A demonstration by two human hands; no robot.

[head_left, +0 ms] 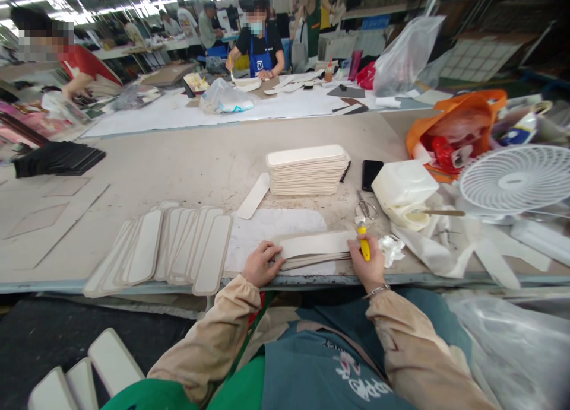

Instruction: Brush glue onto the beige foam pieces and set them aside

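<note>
A small pile of long cream-coloured panels [316, 245] lies on a white sheet [289, 220] near the table's front edge. My left hand [263, 264] pinches the pile's left end, thumb and fingers closed on it. At the opposite end, my right hand [369, 263] touches the panels while keeping a yellow-handled tool [364, 244] between its fingers; the tool's kind is not clear. Behind the pile stands a tall, neat stack of similar panels [307, 175], with one loose panel [253, 196] leaning flat beside it. Overlapping rounded panels [214, 253] fan out to the left.
Scissors [366, 207], a black phone [371, 174] and a white container [405, 187] lie to the right. Beyond them are a white fan [519, 178] and an orange bag [416, 131]. Black pieces [66, 158] sit far left. A co-worker [260, 48] works across the table.
</note>
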